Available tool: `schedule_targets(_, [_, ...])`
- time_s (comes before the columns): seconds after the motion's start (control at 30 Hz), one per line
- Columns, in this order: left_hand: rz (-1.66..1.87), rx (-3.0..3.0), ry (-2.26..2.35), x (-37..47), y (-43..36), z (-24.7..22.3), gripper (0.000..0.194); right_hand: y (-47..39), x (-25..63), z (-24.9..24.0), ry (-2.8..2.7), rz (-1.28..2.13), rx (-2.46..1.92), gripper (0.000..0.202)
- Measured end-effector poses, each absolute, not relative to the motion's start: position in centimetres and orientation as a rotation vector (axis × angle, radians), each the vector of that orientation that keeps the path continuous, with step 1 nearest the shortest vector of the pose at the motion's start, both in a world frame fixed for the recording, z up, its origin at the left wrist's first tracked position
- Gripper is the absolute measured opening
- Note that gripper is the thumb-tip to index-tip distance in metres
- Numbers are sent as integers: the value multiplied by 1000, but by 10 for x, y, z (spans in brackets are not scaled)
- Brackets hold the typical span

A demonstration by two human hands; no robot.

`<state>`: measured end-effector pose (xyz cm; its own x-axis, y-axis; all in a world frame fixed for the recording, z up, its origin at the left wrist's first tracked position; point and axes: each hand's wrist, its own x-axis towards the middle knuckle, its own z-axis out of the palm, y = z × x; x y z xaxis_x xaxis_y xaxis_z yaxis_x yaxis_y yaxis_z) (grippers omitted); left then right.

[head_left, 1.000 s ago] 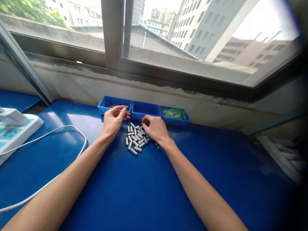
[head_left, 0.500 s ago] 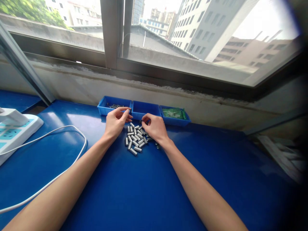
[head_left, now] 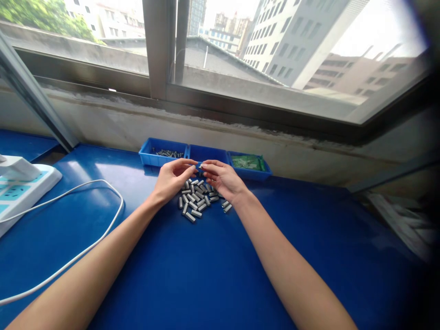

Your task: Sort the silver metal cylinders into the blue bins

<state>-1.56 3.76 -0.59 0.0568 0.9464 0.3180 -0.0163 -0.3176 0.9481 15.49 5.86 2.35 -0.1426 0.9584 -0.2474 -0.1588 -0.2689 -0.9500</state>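
Note:
Over a pile of short metal cylinders, my two hands come close together. My left hand is closed, thumb and forefinger pinched at a small dark thing too tiny to name. My right hand pinches a short metal cylinder between thumb and fingertips, its bright end facing my left fingertips. Whether the two small pieces touch is not clear. Right behind the hands stands a row of blue bins. Small metal parts, like screws, lie in the left bin. Part of the pile is hidden under my right hand.
The right bin holds green packets, beside the middle bin. A white power strip and its white cable lie on the blue table at left. A window wall rises behind the bins.
My left hand has moved right, away from the left bin, toward my right hand. My right hand has lifted and turned off the pile, uncovering cylinders on its right side.

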Motion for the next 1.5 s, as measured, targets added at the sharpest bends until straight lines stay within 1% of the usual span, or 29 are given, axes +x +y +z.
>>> schedule_targets(0.2, [1339,1503,986,-13,33,-4,38,57,153,22,-1046,1557,-1204,15])
schedule_targets(0.4, [1395,1414,981,-13,38,-9,38,55,152,25,-1153,1473,-1223,20])
schedule_targets(0.53, [1492,1313,1019,-17,43,-10,38,57,153,24,-1239,1406,-1230,19])
schedule_targets(0.6, [1569,1241,1055,-21,47,-11,38,58,154,22,-1383,1267,-1269,17])
schedule_targets(0.73, [1712,1024,1071,-28,55,-14,41,58,158,15,-1800,750,-1333,8])
schedule_targets(0.8, [1743,927,1027,-31,57,-16,43,56,159,13,-1940,524,-1361,9])
schedule_targets(0.9, [1756,865,980,-31,58,-16,49,53,159,11,-2083,292,-1442,11])
schedule_targets(1.0, [1744,886,999,-29,55,-15,45,53,156,11,-2152,152,-1524,11])
schedule_targets(1.1, [1703,937,1067,-27,53,-15,38,54,151,9,-2154,71,-1597,11])
schedule_targets(1.3, [1654,1081,1112,-22,46,-12,32,54,139,6,-2131,-21,-1731,11])
schedule_targets(1.5, [1600,1183,1133,-17,39,-10,30,54,137,7,-2087,44,-1798,13])
